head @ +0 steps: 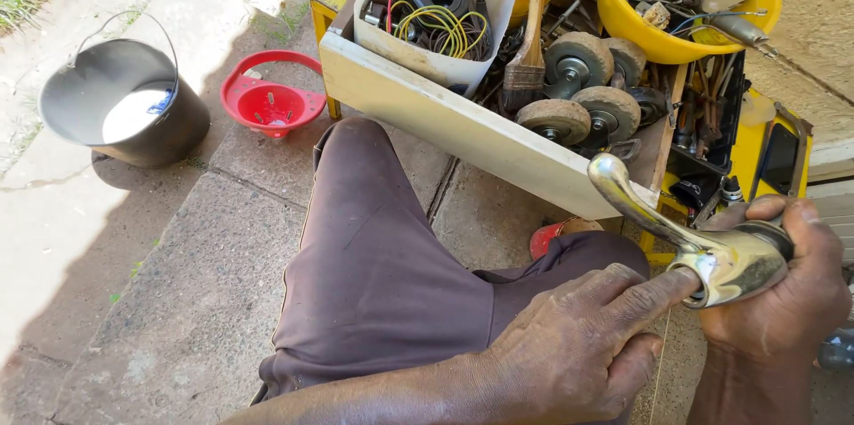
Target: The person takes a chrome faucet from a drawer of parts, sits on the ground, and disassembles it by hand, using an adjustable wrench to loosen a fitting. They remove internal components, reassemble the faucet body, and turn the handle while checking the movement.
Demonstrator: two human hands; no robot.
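The right hand (783,291) wraps its fingers (805,229) around the body of a chrome tap (712,247), spout pointing up and away. The left hand (578,345) holds nothing; its forefinger presses into the tap's open base. The tap is off any fitting, with inspection of the base apparently just under way. Beyond the fingers, caster wheels (578,87) fill a cluttered parts tray (463,131).
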